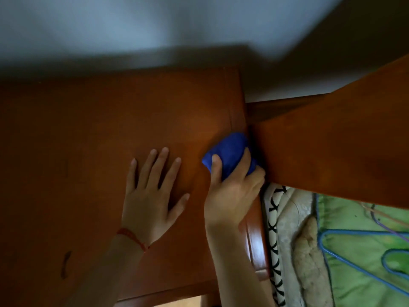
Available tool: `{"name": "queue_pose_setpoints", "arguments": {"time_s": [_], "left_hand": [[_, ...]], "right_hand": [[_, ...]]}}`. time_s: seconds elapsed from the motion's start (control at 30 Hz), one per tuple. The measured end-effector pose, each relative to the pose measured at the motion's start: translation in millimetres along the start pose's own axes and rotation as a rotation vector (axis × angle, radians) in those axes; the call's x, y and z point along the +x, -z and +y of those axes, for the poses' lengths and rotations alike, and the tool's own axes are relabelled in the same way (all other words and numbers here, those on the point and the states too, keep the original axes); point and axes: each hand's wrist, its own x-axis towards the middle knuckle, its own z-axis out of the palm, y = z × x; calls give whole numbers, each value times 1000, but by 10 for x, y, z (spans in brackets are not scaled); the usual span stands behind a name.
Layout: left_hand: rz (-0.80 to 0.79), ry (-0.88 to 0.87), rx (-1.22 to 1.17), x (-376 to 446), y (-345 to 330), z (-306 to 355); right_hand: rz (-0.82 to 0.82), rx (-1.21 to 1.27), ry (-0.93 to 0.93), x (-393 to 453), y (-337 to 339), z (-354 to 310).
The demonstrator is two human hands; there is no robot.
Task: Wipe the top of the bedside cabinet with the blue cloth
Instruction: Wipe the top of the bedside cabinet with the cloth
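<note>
Blue cloth (230,149) probably touches headboard (332,147).

This is a bedroom in a home. A reddish-brown wooden bedside cabinet (110,134) stands against a pale wall (155,25). The right hand (232,191) grips a bunched blue cloth (228,151) at the cabinet's right edge, and just right of that grip rises a matching wooden headboard (332,147), close beside the cabinet. Below the grip and to its right lies bedding: a white cover with a black pattern (274,240), a beige padded layer (307,251) and a green sheet (358,218). Blue clothes hangers (354,233) lie on the green sheet. The light is dim and domestic.
</note>
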Motion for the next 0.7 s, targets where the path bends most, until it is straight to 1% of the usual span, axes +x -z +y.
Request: {"name": "queue_pose_setpoints", "arguments": {"time_s": [0.1,0.2,0.3,0.43,0.53,0.6,0.7], "left_hand": [[4,-24,-56,34,36,-25],[16,-60,-91,178,103,-128],[-3,-82,-32,509,188,-282],[-50,-96,41,922,275,-493],[-73,-119,47,988,271,-578],[-70,-119,50,987,257,-592],[-67,-124,49,990,238,-603]], "right_hand": [[-9,-26,-16,-161,66,59],[25,-21,-7,109,-70,-112],[7,-1,15,498,-244,-359],[42,-67,3,414,-237,-374],[45,-62,-20,424,-251,-386],[79,-40,21,664,-355,-530],[48,-13,34,925,-466,-695]]}}
